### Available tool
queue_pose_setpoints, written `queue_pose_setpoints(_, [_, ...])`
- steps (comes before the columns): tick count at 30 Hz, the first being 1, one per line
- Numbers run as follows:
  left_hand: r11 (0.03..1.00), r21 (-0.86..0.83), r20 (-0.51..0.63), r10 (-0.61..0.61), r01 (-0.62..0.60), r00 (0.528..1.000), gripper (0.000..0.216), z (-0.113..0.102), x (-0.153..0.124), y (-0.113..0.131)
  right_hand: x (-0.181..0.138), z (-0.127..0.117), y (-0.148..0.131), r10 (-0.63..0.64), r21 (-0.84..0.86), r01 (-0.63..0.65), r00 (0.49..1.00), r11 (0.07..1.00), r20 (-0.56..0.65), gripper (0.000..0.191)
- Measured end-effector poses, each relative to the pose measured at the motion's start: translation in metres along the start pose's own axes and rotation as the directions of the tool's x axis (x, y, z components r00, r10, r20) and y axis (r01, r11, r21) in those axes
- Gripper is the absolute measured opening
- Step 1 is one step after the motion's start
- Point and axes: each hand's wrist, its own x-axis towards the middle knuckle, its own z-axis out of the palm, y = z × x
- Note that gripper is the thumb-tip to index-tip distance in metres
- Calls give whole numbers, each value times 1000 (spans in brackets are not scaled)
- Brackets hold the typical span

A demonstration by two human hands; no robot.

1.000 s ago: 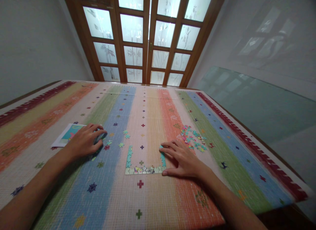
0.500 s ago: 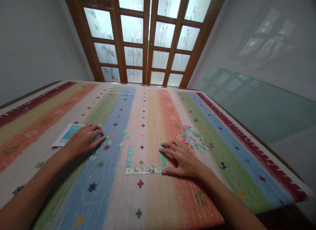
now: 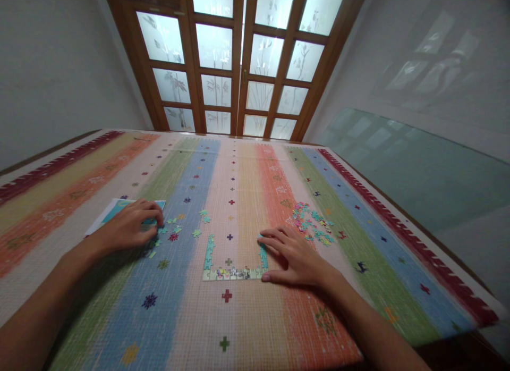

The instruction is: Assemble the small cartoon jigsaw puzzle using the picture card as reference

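- Two bare hands reach in over a striped tablecloth [image 3: 247,201], palms down and well apart from each other.
- Left hand [image 3: 133,226]: fingers curled, thumb close to the fingertips, at the edge of a scatter of loose pieces [image 3: 172,221]. Whether anything is pinched there cannot be told.
- Right hand [image 3: 295,258]: fingers loosely spread, tips lying on the right column of a partly joined jigsaw border [image 3: 235,274], thumb at its near right corner. No piece shows gripped in this hand.
- Jigsaw border: flat on the cloth between the hands, a squared U with its gap facing away from the person. Its longest-looking run, the pale near row with small printed figures, goes left to right; two teal columns lead away from its ends.
- Nearer hand: the right, touching the border from its right side. The left is well apart, off to the border's left and slightly farther forward.
- Between left hand and border: a few teal pieces [image 3: 205,219], just beyond the left column.
- Past the right hand: a heap [image 3: 302,211] of teal, pink and yellow pieces.
- Behind the left hand, partly hidden by it: a picture card [image 3: 113,207], white-edged and teal.
- Beyond the table: wooden doors [image 3: 189,68] with frosted, plant-patterned panes.
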Motion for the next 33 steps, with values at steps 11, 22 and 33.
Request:
queue_pose_setpoints(11, [1000,1,109,14,-15,994,25,-8,-6,7,0,-1,0,-5,-2,5,1000,1000,1,73])
queue_pose_setpoints(22, [1000,-2,217,-30,31,976,33,-11,-7,10,0,-1,0,-3,-12,3,1000,1000,9,76])
queue_pose_setpoints(33, [997,-78,148,18,-6,989,19,-6,-4,22,0,1,1,-2,-13,2,1000,1000,3,75])
